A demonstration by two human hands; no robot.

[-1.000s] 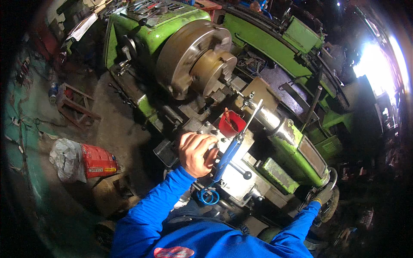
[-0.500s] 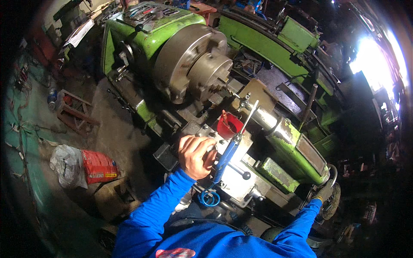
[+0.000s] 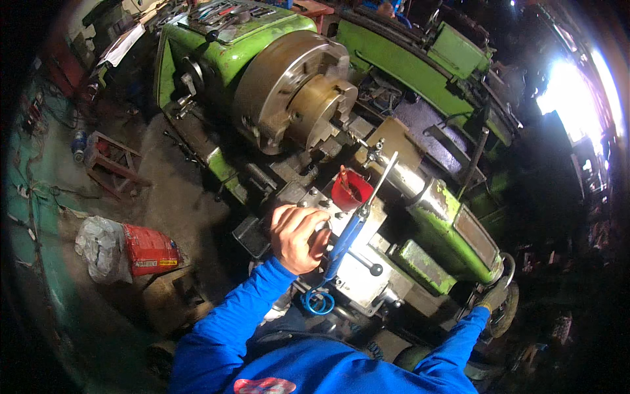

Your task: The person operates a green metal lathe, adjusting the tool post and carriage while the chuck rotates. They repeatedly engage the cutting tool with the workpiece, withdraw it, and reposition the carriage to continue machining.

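Just beside left-hand fingers (image 3: 307,222), blue air gun (image 3: 346,241)

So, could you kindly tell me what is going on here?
Someone in blue sleeves is working at a green lathe. The right hand is on the handwheel; the left hand is curled beside a blue air gun, whatever it holds mostly hidden. A drill bit points toward the blurred chuck.

Left grip (image 3: 296,238) curled, right grip (image 3: 493,297) shadowed, both arms (image 3: 230,322) outstretched
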